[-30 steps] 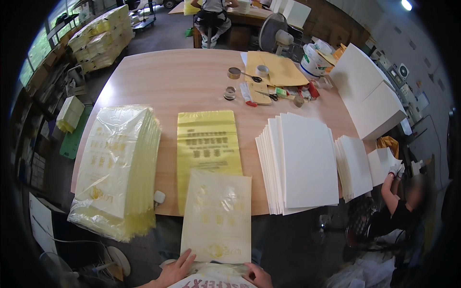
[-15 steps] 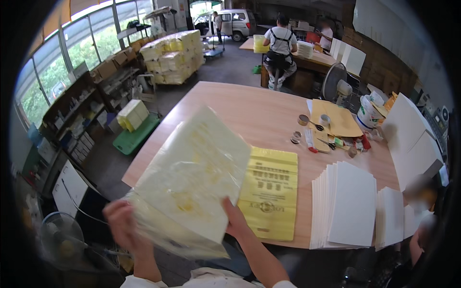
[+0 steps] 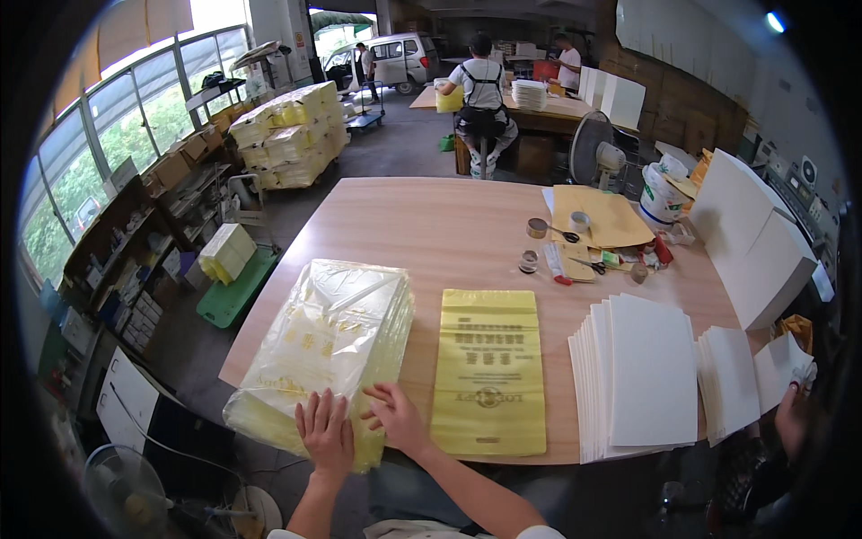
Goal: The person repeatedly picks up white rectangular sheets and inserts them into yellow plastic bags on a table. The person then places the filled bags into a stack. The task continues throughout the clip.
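Spreading its fingers, L hand lay on bag pile, lower ctr-left of frame; R hand, fingers loosely parted, was by pile's edge, near yellow bag, lower ctr.

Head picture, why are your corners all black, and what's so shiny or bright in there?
Head view: the fisheye lens leaves dark corners and makes the table edges bend; in the head view, white glare streaks the plastic-covered bag stack; also in the head view, the ceiling lamp glows bluish-white.
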Demonstrator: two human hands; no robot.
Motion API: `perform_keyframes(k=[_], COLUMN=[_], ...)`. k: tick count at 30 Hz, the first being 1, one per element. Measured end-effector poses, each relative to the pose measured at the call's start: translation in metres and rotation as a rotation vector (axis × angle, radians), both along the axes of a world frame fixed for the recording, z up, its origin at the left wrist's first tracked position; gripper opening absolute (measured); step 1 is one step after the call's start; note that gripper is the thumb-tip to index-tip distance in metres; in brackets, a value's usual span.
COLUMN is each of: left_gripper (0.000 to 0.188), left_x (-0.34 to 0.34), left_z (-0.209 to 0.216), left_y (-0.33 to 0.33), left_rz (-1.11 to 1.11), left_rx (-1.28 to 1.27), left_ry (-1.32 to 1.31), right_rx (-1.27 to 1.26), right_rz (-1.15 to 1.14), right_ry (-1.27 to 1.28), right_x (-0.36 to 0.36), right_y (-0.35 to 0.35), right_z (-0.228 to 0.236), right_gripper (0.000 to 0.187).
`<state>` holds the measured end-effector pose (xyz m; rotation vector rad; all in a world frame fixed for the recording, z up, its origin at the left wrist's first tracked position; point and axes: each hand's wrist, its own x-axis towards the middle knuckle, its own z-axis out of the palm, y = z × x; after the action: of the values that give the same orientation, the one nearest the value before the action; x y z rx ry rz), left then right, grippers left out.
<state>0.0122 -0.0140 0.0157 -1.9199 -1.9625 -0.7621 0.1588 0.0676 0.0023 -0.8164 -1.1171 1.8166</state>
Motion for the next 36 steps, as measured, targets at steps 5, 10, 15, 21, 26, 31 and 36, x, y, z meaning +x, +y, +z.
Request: perform_keyframes(k=[5, 10, 15, 21, 26, 31, 36], left_gripper=[0.034, 0.034, 0.031, 0.029, 0.027, 0.026, 0.021], left_x=[0.034, 0.117, 0.190, 0.194, 0.200, 0.196, 0.199], left_z=[0.022, -0.071, -0.160, -0.151, -0.145, -0.160, -0.123], left_y=[0.008, 0.033, 0.074, 0.096, 0.105, 0.113, 0.140], left_rz=[-0.105, -0.645, -0.798, -0.732, -0.799, -0.775, -0.806], left_rx=[0.054, -0.472, -0.473, -0.803, -0.919, -0.783, -0.815], left_ry=[-0.016, -0.689, -0.226, -0.178, -0.066, -0.077, -0.712], right_rx=[0.296, 0.566, 0.617, 0.247, 0.212, 0.181, 0.090], right_rz=[-0.320, -0.534, -0.544, -0.733, -0.635, -0.545, -0.741], right_ry=[-0.697, -1.243, -1.087, -0.999, -0.824, -0.713, -0.439], right_x=[0.108, 0.204, 0.225, 0.230, 0.209, 0.195, 0.184], right_y=[-0.046, -0.087, -0.089, -0.125, -0.124, -0.122, -0.075], right_z=[-0.110, -0.142, -0.150, -0.130, -0.147, -0.135, -0.151], right_gripper=[0.025, 0.027, 0.014, 0.011, 0.012, 0.013, 0.031])
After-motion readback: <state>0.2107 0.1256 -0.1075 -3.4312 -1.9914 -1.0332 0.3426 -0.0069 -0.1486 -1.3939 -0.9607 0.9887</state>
